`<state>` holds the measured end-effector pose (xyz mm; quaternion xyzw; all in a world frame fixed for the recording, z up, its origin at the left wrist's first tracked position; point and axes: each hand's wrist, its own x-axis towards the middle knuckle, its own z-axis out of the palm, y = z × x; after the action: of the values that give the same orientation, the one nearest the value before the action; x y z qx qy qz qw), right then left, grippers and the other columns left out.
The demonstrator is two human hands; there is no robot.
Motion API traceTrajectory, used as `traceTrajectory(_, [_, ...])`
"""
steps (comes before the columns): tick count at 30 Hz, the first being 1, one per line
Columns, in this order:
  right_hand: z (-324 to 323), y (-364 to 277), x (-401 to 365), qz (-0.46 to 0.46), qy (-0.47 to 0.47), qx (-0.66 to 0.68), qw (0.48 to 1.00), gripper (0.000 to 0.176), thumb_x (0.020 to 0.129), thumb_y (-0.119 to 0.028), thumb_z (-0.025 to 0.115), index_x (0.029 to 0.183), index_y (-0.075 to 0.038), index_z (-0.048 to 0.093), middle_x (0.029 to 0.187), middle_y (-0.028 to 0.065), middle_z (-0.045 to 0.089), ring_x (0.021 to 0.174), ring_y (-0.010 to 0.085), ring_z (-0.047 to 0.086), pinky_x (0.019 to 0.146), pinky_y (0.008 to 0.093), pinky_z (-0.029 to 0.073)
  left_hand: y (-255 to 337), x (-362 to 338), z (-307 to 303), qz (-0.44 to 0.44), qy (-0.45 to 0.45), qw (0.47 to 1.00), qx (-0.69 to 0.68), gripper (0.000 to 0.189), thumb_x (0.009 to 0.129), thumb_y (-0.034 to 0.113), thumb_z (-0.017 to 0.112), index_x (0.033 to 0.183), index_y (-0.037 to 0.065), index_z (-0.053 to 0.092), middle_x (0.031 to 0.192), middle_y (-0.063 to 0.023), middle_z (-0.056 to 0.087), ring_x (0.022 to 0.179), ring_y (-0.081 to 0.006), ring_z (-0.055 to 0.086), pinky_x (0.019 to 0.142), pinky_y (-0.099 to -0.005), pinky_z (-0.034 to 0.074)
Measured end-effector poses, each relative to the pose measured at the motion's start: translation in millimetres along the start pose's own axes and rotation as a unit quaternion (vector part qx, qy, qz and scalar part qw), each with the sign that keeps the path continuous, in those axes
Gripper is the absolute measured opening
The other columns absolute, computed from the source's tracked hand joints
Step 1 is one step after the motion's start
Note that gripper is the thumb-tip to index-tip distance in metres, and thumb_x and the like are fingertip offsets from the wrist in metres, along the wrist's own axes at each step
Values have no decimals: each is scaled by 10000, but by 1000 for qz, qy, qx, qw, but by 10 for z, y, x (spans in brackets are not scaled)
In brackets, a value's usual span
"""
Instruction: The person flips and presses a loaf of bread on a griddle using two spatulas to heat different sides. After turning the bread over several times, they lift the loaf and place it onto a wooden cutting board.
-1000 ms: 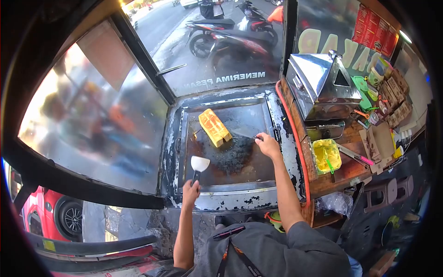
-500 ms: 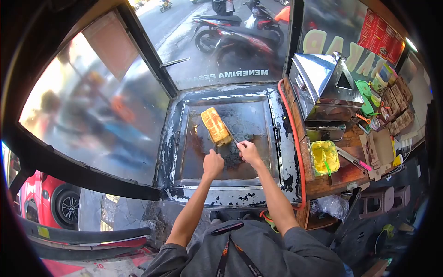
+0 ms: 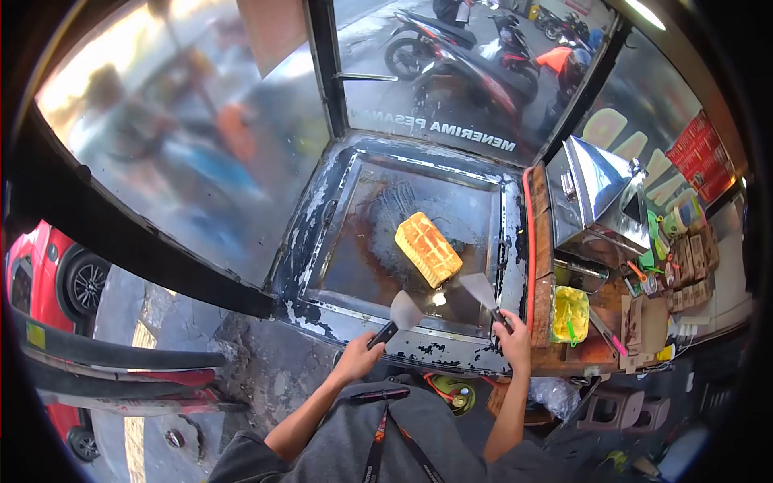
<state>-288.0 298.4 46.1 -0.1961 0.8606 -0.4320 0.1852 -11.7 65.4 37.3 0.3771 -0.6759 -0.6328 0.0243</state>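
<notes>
A browned, scored block of bread (image 3: 429, 249) lies on the dark flat griddle (image 3: 354, 241), toward its right front. My left hand (image 3: 359, 356) is closed round the black handle of a spatula (image 3: 405, 310), whose metal blade hangs over the griddle's front edge. Closed on a second spatula (image 3: 478, 288), my right hand (image 3: 514, 338) is at the front right corner, the blade pointing at the bread. Both blades are apart from the bread. A bright spot of light shows on the griddle just in front of it.
To the right, a wooden counter (image 3: 544, 310) holds a shiny metal box (image 3: 600, 193) and a tub of yellow spread (image 3: 571, 310) with a green utensil. An orange hose (image 3: 529, 241) runs along the griddle's right side. Glass panes (image 3: 427, 133) stand behind and left.
The bread has shifted right and nearer to me on the griddle. Both hands have drawn back toward me and apart, taking the spatulas off the bread. The camera view has turned.
</notes>
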Motion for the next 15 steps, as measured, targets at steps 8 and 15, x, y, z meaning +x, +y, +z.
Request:
traceTrajectory(8, [828, -325, -11, -61, 33, -78, 995, 390, 772, -217, 690, 1140, -103, 625, 913, 161, 678, 814, 290, 662, 738, 365, 500, -167, -178, -213, -17, 52, 998, -16, 269, 864, 206, 581, 1002, -24, 602, 632, -75, 591, 546, -147, 554, 529, -305, 441])
traceTrajectory(15, [819, -352, 199, -36, 11, -40, 998, 357, 819, -180, 649, 1157, -74, 601, 869, 119, 666, 760, 216, 639, 705, 330, 489, -149, -65, -355, -1, 83, 996, -24, 283, 871, 202, 583, 1032, -30, 600, 636, -68, 595, 572, -141, 564, 548, -306, 446])
